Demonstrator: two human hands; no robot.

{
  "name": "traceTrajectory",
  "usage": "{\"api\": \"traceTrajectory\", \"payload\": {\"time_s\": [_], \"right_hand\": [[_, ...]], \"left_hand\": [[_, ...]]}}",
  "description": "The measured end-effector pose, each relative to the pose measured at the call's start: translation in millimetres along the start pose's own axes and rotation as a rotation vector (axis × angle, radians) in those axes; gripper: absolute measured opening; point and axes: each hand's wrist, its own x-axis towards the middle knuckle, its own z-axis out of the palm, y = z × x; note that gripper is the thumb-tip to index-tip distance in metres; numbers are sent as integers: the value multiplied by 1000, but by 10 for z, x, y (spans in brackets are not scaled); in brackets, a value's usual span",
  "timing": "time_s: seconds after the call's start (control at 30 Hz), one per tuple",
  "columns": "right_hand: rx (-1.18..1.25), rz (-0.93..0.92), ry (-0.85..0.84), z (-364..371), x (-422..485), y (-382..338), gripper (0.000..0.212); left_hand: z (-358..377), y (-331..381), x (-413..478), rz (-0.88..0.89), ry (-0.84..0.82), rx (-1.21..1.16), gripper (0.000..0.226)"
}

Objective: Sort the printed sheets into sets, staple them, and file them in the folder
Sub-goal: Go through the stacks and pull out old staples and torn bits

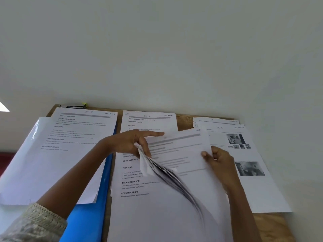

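- Sorting is the step in hand, as I read it from my remote seat: the left hand (pixel 130 143) grips a fanned sheaf (pixel 167 173) of printed sheets by its upper corner. Its thumb and lower fingers are curled round the paper and its forefinger is stretched straight along the page.
- The right hand (pixel 218 159) pinches the right edge of the top sheet (pixel 176 151) between thumb and fingers, lifting it clear of the fan. I judge this is to read its heading and choose a pile.
- Three piles lie side by side so each section keeps its own place: the left pile (pixel 70 137), the middle pile (pixel 148 119) and the right pile (pixel 253 189), which carries photographs. The sheaf hangs over the middle one.
- The blue folder (pixel 90 215) lies open under the left pile, ready for filing.
- I can make out no stapler for certain. A thin dark object (pixel 73 106) lies at the far left corner, too small to name.
- All this rests on a wooden table (pixel 185 117) pushed against a plain pale wall (pixel 157 49). A lace sleeve (pixel 35 222) shows at lower left.
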Motion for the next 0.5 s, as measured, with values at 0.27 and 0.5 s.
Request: {"api": "traceTrajectory", "payload": {"time_s": [0.27, 0.5], "right_hand": [[130, 57, 892, -415, 316, -109, 24], [1188, -60, 843, -661, 471, -416, 31]], "left_hand": [[54, 60, 82, -285, 78, 148, 21], [-15, 142, 266, -672, -98, 70, 23]]}}
